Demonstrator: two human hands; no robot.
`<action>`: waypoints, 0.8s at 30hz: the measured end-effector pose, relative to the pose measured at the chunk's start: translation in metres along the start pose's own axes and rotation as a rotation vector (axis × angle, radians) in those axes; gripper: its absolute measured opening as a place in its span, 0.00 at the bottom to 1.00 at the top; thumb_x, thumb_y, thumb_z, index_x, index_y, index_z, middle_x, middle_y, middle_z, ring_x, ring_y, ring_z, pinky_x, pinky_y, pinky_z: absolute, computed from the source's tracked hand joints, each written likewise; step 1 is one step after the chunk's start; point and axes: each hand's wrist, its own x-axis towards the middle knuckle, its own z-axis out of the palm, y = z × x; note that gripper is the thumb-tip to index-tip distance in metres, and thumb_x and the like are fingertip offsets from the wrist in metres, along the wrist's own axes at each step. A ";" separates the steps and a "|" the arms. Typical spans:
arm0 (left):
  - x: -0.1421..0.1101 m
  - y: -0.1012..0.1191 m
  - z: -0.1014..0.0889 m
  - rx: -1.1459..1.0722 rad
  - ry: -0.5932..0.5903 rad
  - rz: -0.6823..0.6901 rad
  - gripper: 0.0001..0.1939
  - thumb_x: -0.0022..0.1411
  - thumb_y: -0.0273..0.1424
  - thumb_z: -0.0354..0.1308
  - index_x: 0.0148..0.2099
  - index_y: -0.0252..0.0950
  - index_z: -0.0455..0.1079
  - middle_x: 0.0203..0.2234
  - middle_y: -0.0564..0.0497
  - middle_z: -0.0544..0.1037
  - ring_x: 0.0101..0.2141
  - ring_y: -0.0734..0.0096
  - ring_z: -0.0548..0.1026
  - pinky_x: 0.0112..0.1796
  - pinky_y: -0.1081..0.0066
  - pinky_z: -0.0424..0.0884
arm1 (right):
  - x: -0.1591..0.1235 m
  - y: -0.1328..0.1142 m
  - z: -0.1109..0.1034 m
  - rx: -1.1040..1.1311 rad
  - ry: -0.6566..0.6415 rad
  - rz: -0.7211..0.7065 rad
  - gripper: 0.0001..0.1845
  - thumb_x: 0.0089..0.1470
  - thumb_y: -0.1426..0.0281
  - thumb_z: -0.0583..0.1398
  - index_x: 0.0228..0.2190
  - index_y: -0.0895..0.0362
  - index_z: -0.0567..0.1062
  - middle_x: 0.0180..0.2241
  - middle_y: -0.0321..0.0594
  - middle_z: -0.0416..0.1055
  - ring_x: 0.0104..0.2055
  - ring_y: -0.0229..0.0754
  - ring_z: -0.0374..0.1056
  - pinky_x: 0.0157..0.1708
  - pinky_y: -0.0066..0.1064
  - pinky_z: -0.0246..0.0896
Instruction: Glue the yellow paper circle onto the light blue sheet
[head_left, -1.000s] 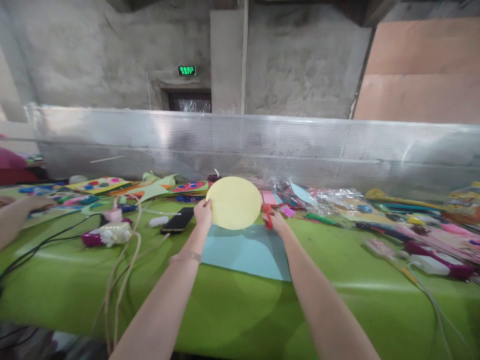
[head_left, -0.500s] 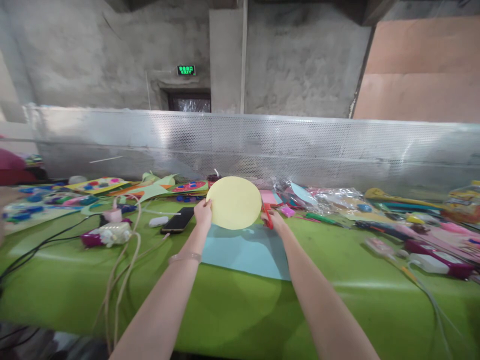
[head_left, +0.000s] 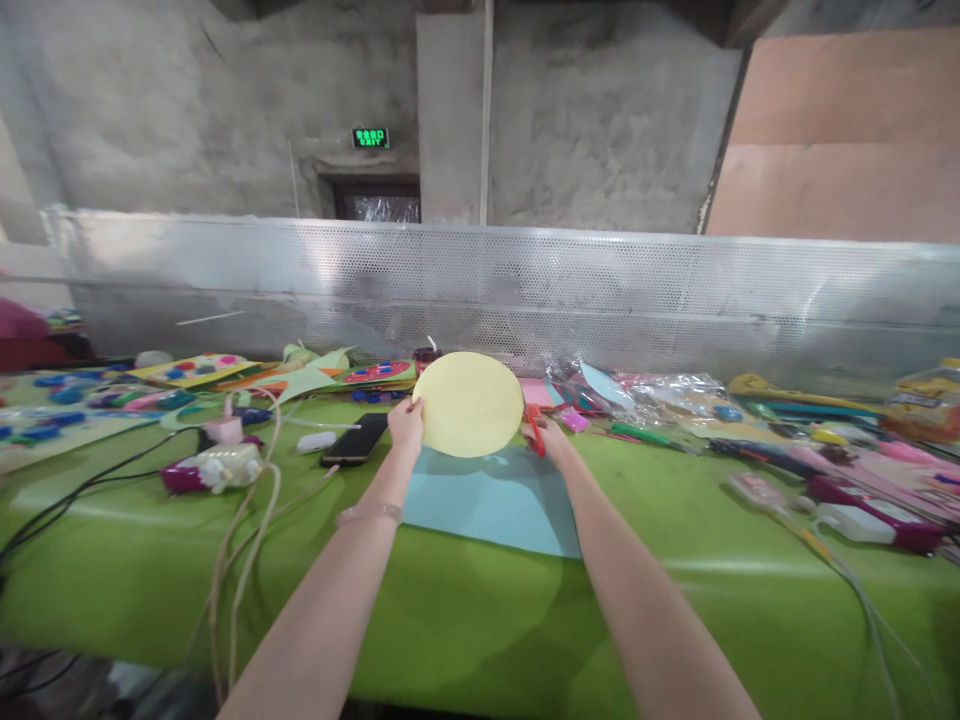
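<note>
And there went the co-worker's hand, out past the left edge of the view; the wearer's own pair barely shifted, so the work at the centre looked undisturbed. The left hand (head_left: 406, 425) pinched the yellow paper oval (head_left: 468, 404) by its left edge, thumb on the near face; the oval stood raised, facing the camera, above the far part of a light-blue sheet (head_left: 491, 508); its outline looked smooth all round. Over on the other side, the right hand (head_left: 553, 440) had its fingers closed about the red-handled scissors (head_left: 535, 432), just beside the oval's right edge; how wide the blades stood, the view could not tell.

Down below, the sheet lay flat on a glossy green table cover (head_left: 675, 620); a dark phone (head_left: 356, 440) rested left of the oval, a power strip (head_left: 210, 470) farther left, crinkled clear plastic (head_left: 667, 398) off to the right; behind it all ran a perforated metal panel (head_left: 600, 290), then a bare concrete wall (head_left: 600, 130) and a lit green exit sign (head_left: 370, 138).
</note>
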 end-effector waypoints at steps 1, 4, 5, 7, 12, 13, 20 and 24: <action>0.000 0.000 0.000 0.001 0.001 -0.001 0.13 0.62 0.35 0.53 0.45 0.31 0.67 0.38 0.49 0.72 0.36 0.67 0.72 0.36 0.64 0.71 | 0.000 0.000 0.000 -0.001 0.000 -0.003 0.14 0.56 0.64 0.56 0.42 0.59 0.69 0.40 0.40 0.68 0.36 0.39 0.67 0.34 0.35 0.66; 0.000 -0.001 0.000 0.002 0.003 -0.003 0.13 0.62 0.35 0.53 0.44 0.31 0.67 0.38 0.49 0.72 0.35 0.68 0.73 0.35 0.65 0.71 | 0.000 0.001 0.000 -0.006 -0.001 -0.006 0.14 0.56 0.64 0.56 0.41 0.60 0.69 0.39 0.40 0.69 0.36 0.38 0.67 0.34 0.35 0.66; 0.001 -0.001 0.000 0.001 0.004 -0.002 0.13 0.62 0.35 0.53 0.44 0.31 0.67 0.38 0.49 0.72 0.35 0.68 0.73 0.35 0.65 0.71 | 0.000 0.001 0.000 -0.010 -0.001 -0.004 0.14 0.56 0.64 0.56 0.41 0.60 0.69 0.39 0.40 0.69 0.36 0.38 0.67 0.34 0.35 0.66; 0.002 -0.003 0.001 -0.004 0.007 0.001 0.13 0.62 0.35 0.53 0.44 0.31 0.67 0.37 0.49 0.72 0.35 0.68 0.73 0.35 0.65 0.71 | 0.001 0.001 0.000 -0.020 0.001 0.002 0.14 0.56 0.64 0.56 0.41 0.60 0.69 0.39 0.40 0.69 0.36 0.38 0.67 0.34 0.35 0.66; 0.003 -0.005 0.001 -0.023 0.012 0.014 0.13 0.62 0.35 0.53 0.44 0.31 0.67 0.38 0.49 0.72 0.36 0.68 0.72 0.35 0.65 0.71 | 0.002 0.001 -0.001 -0.046 0.007 0.024 0.14 0.56 0.64 0.56 0.41 0.59 0.70 0.39 0.40 0.69 0.36 0.38 0.67 0.33 0.34 0.66; 0.003 -0.004 0.001 -0.028 0.013 0.018 0.13 0.62 0.35 0.53 0.44 0.31 0.67 0.38 0.49 0.72 0.36 0.68 0.72 0.36 0.65 0.71 | 0.002 0.001 0.000 -0.049 0.010 0.028 0.14 0.56 0.64 0.56 0.41 0.60 0.69 0.39 0.40 0.69 0.35 0.38 0.67 0.33 0.34 0.66; -0.001 -0.001 -0.001 -0.044 0.015 0.023 0.13 0.62 0.35 0.53 0.44 0.31 0.67 0.39 0.49 0.72 0.36 0.67 0.72 0.36 0.64 0.71 | 0.001 -0.002 0.001 -0.053 0.016 0.031 0.14 0.56 0.65 0.56 0.41 0.60 0.69 0.39 0.40 0.69 0.35 0.38 0.67 0.33 0.34 0.66; -0.002 0.001 -0.001 -0.051 0.015 0.014 0.13 0.62 0.35 0.53 0.44 0.31 0.67 0.38 0.49 0.72 0.36 0.68 0.72 0.36 0.64 0.71 | -0.003 -0.004 0.001 -0.057 0.012 0.021 0.14 0.56 0.64 0.56 0.41 0.59 0.69 0.39 0.40 0.69 0.36 0.38 0.67 0.34 0.35 0.66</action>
